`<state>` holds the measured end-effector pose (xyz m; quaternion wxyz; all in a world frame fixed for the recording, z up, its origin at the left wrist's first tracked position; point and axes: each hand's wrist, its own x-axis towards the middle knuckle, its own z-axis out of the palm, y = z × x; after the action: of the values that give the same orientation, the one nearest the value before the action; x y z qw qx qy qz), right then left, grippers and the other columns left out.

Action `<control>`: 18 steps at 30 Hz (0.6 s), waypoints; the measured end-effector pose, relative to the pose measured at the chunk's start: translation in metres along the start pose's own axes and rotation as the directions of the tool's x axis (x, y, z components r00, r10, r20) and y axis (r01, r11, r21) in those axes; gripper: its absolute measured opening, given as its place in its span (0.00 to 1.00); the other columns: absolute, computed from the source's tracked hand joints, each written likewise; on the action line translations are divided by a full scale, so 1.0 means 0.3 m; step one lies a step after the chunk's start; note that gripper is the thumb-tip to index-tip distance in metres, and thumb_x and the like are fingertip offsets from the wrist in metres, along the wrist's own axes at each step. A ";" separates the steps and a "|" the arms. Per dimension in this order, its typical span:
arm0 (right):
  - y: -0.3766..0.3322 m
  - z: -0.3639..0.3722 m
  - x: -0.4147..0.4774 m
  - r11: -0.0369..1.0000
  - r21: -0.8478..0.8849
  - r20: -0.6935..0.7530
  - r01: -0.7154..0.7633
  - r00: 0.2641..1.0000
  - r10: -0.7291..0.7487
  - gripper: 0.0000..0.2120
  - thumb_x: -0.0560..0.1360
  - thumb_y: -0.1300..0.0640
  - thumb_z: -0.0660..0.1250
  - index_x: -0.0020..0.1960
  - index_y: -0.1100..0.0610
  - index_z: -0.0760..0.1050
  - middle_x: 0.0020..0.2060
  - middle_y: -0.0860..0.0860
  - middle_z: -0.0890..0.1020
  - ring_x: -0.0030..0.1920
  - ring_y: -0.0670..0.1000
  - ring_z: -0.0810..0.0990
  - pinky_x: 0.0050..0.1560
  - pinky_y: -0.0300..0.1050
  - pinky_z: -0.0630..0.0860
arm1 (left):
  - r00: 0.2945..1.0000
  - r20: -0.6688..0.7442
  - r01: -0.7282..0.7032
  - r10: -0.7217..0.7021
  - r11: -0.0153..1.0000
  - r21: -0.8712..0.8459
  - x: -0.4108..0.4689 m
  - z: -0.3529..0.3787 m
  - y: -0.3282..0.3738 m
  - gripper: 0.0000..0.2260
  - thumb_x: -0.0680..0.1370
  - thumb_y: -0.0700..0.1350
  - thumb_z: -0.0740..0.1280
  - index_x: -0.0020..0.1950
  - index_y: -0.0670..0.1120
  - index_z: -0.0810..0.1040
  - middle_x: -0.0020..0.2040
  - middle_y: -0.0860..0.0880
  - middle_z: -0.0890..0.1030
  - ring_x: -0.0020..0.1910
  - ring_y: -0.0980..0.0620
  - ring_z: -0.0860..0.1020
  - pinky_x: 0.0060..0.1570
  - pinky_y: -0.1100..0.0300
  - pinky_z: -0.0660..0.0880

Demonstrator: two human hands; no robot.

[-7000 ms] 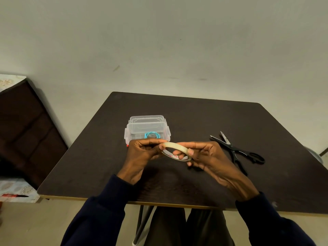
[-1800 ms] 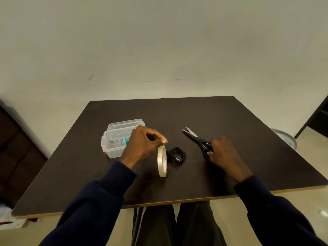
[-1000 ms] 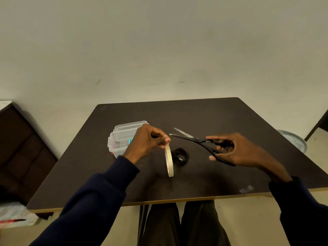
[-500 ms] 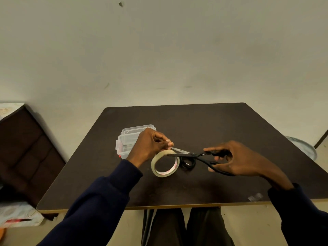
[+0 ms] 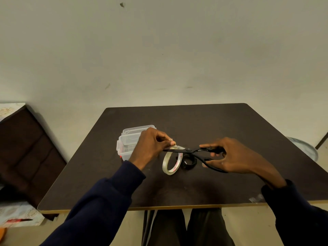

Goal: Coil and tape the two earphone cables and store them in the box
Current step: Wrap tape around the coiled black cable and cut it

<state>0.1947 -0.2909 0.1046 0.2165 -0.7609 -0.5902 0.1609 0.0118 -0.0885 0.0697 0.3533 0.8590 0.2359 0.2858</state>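
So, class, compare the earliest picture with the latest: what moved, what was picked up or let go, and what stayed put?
The right hand let go of the tape roll, took the scissors off the table and brought them left to where the left hand pinches the tape. The box stayed put.

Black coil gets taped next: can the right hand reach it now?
Probably reachable, not graspable: the right hand grips the scissors, though the black coil lies uncovered on the table close below.

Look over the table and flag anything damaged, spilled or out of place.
Only a pale scuffed patch at the near right edge of the table looks like wear. Nothing is spilled; box, tape roll, coiled black cable and scissors look in order.
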 end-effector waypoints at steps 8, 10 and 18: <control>-0.003 0.059 0.004 0.999 -0.034 -0.033 -0.013 0.999 0.012 0.28 0.72 0.46 0.74 0.71 0.47 0.73 0.39 0.52 0.83 0.39 0.53 0.80 0.38 0.45 0.76 | 0.998 -0.057 0.021 -0.020 0.999 0.031 -0.005 0.004 0.011 0.05 0.73 0.47 0.76 0.46 0.47 0.88 0.40 0.55 0.86 0.39 0.67 0.81 0.39 0.76 0.74; -0.003 0.064 0.010 0.998 -0.058 -0.040 -0.016 0.999 0.013 0.29 0.72 0.45 0.74 0.71 0.47 0.72 0.38 0.52 0.83 0.38 0.53 0.80 0.35 0.42 0.74 | 0.998 -0.059 0.028 -0.026 0.999 0.041 -0.004 0.006 0.010 0.05 0.73 0.47 0.75 0.46 0.47 0.88 0.40 0.54 0.85 0.38 0.66 0.81 0.39 0.75 0.74; 0.001 0.057 0.030 0.999 -0.049 -0.032 -0.022 0.999 0.020 0.25 0.74 0.52 0.72 0.70 0.46 0.73 0.35 0.54 0.82 0.29 0.45 0.72 0.30 0.38 0.66 | 0.996 -0.090 0.009 -0.007 1.000 0.024 -0.012 0.004 0.002 0.03 0.73 0.46 0.75 0.44 0.47 0.87 0.37 0.58 0.82 0.39 0.70 0.80 0.40 0.76 0.74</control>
<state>0.1886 -0.2798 0.0900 0.2050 -0.7747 -0.5824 0.1365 0.0103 -0.0917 0.0683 0.3331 0.8486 0.2582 0.3198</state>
